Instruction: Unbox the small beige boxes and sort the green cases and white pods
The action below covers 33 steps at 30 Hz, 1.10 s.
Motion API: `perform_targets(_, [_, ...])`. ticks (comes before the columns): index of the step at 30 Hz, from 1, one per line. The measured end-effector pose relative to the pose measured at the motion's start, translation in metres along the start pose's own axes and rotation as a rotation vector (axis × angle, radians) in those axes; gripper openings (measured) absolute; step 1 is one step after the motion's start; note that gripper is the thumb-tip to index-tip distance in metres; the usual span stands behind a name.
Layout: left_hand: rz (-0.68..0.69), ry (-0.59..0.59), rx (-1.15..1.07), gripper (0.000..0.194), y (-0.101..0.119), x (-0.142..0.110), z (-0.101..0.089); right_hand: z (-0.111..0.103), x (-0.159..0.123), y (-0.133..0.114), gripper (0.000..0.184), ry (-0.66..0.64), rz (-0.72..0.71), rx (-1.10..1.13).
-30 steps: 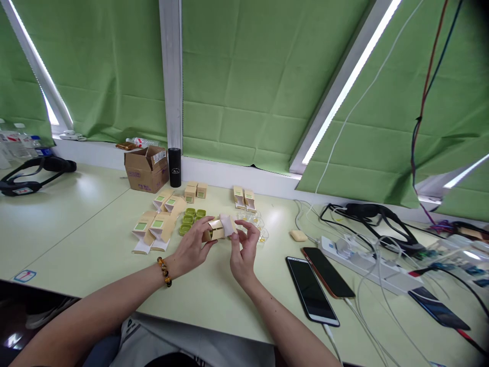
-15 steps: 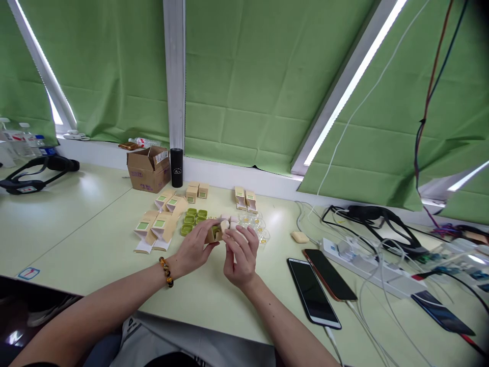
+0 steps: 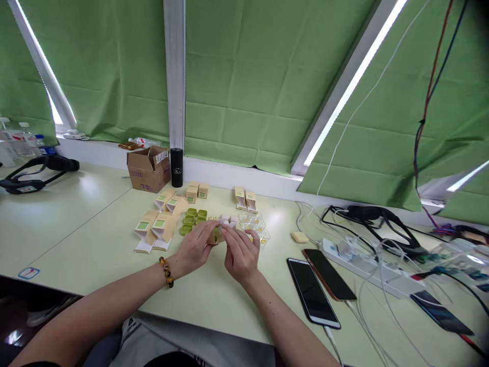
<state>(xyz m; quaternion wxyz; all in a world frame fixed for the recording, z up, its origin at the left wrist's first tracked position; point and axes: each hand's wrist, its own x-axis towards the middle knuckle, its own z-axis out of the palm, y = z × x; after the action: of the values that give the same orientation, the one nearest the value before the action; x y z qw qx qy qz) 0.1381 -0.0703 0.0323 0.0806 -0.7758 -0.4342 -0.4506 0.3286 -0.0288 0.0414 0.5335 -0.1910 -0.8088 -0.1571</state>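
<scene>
Gripping a small kraft box (image 3: 215, 238) over the table (image 3: 214, 290), the left hand (image 3: 194, 247) faces the right hand (image 3: 241, 255), whose fingertips bunch at the open end, their pinch indeterminable. Beyond lie green cups (image 3: 189, 219); farther stands a black tumbler (image 3: 176, 171).

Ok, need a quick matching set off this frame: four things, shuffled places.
1. small carton
2. black tumbler
3. white-edged phone
4. green cups

A. beside the big cardboard box
B. grouped on the table, just beyond the left hand
C. held in the left hand, right hand at its open end
D. flat on the table, white cable at its near end

Pairs: 1-C, 2-A, 3-D, 4-B
</scene>
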Motion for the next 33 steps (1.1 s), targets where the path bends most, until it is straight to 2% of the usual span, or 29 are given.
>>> perform_targets(3, [0.007,-0.013,0.031,0.071,0.002,0.001,-0.003,0.003,0.002,0.001,0.04,0.035,0.138,-0.043])
perform_targets(6, [0.028,-0.036,0.066,0.072,0.002,0.002,-0.004,0.006,0.003,-0.001,0.03,0.006,0.234,0.018])
perform_targets(9, [0.03,-0.024,0.082,0.071,0.0,0.001,-0.003,0.006,0.002,-0.003,0.02,-0.058,0.275,0.1])
perform_targets(12, [0.029,0.007,0.084,0.071,-0.002,0.0,-0.002,0.005,-0.001,-0.003,0.013,-0.028,0.298,0.187])
perform_targets(15, [0.032,0.018,0.086,0.071,-0.002,-0.001,-0.002,0.006,-0.002,-0.002,0.019,0.002,0.302,0.262])
perform_targets(18, [0.052,0.002,0.108,0.069,-0.002,0.001,-0.003,0.007,-0.002,-0.004,0.019,-0.033,0.362,0.309])
perform_targets(23, [0.168,-0.004,0.246,0.063,-0.001,0.004,-0.007,0.014,-0.003,-0.011,0.008,-0.111,0.662,0.471])
perform_targets(28, [0.321,0.006,0.437,0.063,0.005,0.006,-0.009,0.025,-0.008,-0.013,0.01,-0.061,0.809,0.676])
perform_targets(33, [0.283,0.023,0.497,0.064,0.004,0.01,-0.012,0.032,-0.011,-0.01,0.025,0.03,1.014,0.949])
